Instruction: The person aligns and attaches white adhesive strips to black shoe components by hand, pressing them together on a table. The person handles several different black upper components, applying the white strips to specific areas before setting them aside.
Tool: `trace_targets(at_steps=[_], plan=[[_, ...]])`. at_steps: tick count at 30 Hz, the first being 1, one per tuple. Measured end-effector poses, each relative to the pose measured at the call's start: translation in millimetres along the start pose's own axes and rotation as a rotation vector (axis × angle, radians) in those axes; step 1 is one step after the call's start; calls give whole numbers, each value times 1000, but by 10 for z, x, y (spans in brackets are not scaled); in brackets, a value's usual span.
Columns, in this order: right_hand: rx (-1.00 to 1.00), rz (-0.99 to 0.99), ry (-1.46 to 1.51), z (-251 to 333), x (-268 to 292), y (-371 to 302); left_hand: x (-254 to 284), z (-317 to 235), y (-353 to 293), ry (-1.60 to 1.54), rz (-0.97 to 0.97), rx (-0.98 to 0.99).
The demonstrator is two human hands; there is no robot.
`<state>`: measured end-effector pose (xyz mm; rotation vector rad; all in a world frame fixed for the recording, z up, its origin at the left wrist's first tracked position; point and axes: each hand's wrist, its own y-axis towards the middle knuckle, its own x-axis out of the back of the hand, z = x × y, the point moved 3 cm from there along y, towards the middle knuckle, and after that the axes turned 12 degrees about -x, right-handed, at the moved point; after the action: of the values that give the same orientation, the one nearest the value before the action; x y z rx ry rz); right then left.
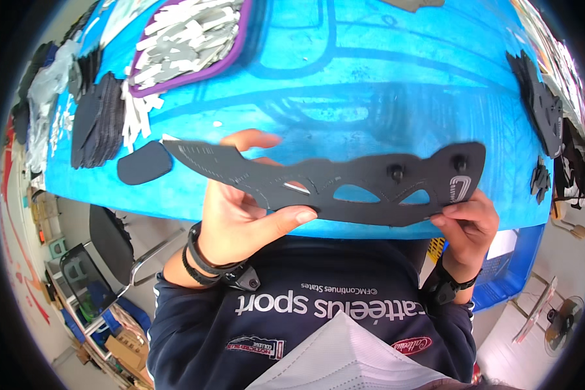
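A long, thin black panel is held up in front of me, above the near edge of the table. It has a wavy upper edge, several cut-out windows, two round black studs and a white printed mark at its right end. My left hand grips its left part, thumb on the face and fingers behind. At the lower right corner, my right hand pinches the panel between thumb and fingers. Beside the panel's left tip, a small rounded dark pad lies on the table.
A purple-rimmed tray of white and grey strips stands on the blue table. Stacked dark pieces lie to its left, near loose white strips. More black panels sit at the right edge. A blue crate stands below right.
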<state>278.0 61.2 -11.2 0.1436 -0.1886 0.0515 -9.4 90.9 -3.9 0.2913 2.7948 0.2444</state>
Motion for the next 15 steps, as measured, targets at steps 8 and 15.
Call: trace_targets(at_steps=[8,15], plan=[[-27,-32,334,-129,29,0,-76,-345,-87,431,369,-20],[-56,-367,669,-171,202,111,542,-843,984,990,180,-542]])
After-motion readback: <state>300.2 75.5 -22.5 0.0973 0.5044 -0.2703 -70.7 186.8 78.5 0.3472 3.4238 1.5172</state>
